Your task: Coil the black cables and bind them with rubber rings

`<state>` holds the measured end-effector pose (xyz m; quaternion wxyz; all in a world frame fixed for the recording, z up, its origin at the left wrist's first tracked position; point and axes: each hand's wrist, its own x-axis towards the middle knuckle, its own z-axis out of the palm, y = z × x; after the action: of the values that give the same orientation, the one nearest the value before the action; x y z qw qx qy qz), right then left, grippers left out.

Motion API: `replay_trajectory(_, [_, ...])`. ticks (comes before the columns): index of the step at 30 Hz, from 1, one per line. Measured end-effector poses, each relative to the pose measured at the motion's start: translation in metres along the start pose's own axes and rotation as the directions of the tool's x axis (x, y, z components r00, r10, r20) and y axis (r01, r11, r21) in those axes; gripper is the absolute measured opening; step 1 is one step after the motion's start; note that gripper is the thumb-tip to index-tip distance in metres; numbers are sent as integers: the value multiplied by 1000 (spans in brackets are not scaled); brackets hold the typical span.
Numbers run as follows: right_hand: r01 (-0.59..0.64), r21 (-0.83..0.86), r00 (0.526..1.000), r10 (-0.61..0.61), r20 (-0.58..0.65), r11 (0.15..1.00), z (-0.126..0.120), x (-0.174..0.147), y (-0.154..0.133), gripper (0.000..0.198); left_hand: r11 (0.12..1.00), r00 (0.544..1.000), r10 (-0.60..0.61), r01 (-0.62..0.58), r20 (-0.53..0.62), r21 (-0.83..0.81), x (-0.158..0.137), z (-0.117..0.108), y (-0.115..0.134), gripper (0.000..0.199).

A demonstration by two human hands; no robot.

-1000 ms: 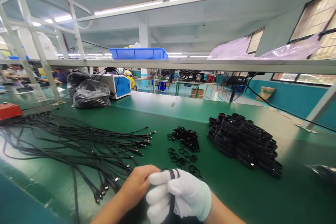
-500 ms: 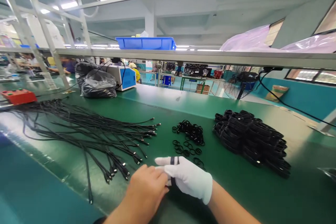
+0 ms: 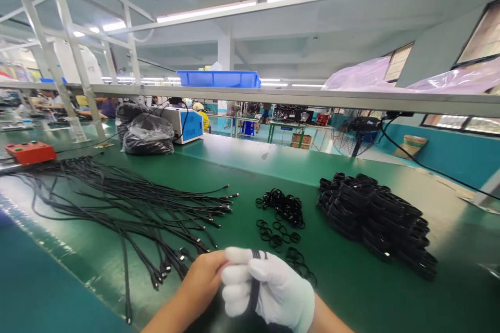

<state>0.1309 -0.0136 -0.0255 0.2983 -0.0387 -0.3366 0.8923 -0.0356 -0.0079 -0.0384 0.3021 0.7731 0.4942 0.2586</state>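
My right hand (image 3: 269, 286), in a white glove, has its fingers curled and the thumb pressed in, gripping a looped black cable (image 3: 254, 294) that runs across the palm. Black rubber bands (image 3: 256, 254) circle its index finger. My bare left hand (image 3: 207, 273) is closed against the glove's fingertips; its own fingertips and anything in them are hidden. Beyond the hands lies a pile of small black rings (image 3: 283, 205), with several loose ones nearer me. Straight black cables (image 3: 156, 192) with plug ends spread over the green table (image 3: 242, 171) at left.
Coiled black cables (image 3: 375, 218) are heaped at right. Behind stand a black plastic bag (image 3: 148, 132), a blue-and-white machine (image 3: 191, 126) and a red control box (image 3: 31, 152). A shelf (image 3: 292, 94) crosses above the table, bearing a blue tray (image 3: 219, 79). People sit far left.
The gloved fingers have curled inward around the black cable, and the glove has turned. My left hand has slid left and partly behind it. The view has tilted up slightly.
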Motion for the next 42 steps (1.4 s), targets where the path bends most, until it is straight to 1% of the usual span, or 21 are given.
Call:
replay_trajectory(3, [180,136,980,-165,-113,974,3,4,-9,34,969,998,-29,44,-64,244,-7,2,-9,29])
replay_trajectory(6, [243,92,950,-218,-222,966,-2,5,-14,29,871,992,-54,104,-117,481,-11,5,-5,31])
replay_trajectory(8, [249,35,915,-223,-336,968,-7,5,-16,36,842,991,-63,117,-119,527,-14,11,5,29])
replay_trajectory(11, [230,-47,841,-223,-494,972,-14,3,-16,53,765,994,-27,86,-102,639,-18,25,22,27])
replay_trajectory(14, [187,-112,792,-217,-570,976,-17,2,-12,61,698,994,68,14,-86,716,-20,36,31,24])
replay_trajectory(16, [137,-175,781,-215,-587,975,-16,2,-8,57,677,987,158,-78,-41,732,-18,36,33,18])
replay_trajectory(17, [98,-207,791,-203,-577,973,-15,3,-6,52,662,978,210,-140,-3,737,-17,33,33,13])
replay_trajectory(19, [16,-251,837,-150,-526,968,-11,4,-3,38,620,947,309,-273,91,736,-12,18,36,6])
replay_trajectory(21, [-43,-256,892,-78,-446,966,-7,5,-2,27,589,915,364,-371,175,718,-5,-4,41,19])
replay_trajectory(22, [-55,-246,914,-50,-403,968,-5,5,-1,26,594,907,367,-401,208,697,-1,-16,44,26])
replay_trajectory(24, [-83,-195,949,18,-315,977,-2,3,0,31,655,907,334,-419,257,628,6,-35,49,33])
replay_trajectory(26, [-148,-131,967,115,-228,980,-3,1,3,41,759,917,281,-393,283,520,12,-47,50,29])
replay_trajectory(28, [-223,-89,963,206,-172,971,-6,-1,9,50,833,918,255,-368,302,414,18,-53,48,19])
replay_trajectory(31, [-283,-74,948,267,-173,956,-11,-3,19,52,862,899,272,-386,343,328,22,-55,42,12])
replay_trajectory(32, [-284,-64,945,268,-189,957,-13,-3,21,48,858,895,291,-400,337,322,21,-55,40,11])
replay_trajectory(33, [-275,-53,943,258,-211,960,-14,-2,24,44,851,901,318,-408,295,331,20,-55,38,10])
replay_trajectory(35, [-236,-39,942,219,-254,971,-18,0,26,38,823,914,394,-398,98,406,14,-52,34,7])
replay_trajectory(37, [-204,-31,947,189,-258,979,-21,3,26,36,777,869,488,-386,-88,498,5,-48,32,17])
replay_trajectory(38, [-200,-27,952,188,-240,979,-23,4,25,37,748,839,533,-404,-113,526,0,-45,31,23])
replay_trajectory(40, [-205,-15,962,199,-188,979,-25,4,24,40,697,815,578,-470,-36,541,-7,-39,32,28])
replay_trajectory(42, [-216,-3,967,213,-141,976,-25,2,23,42,703,838,541,-499,75,506,-9,-37,34,26])
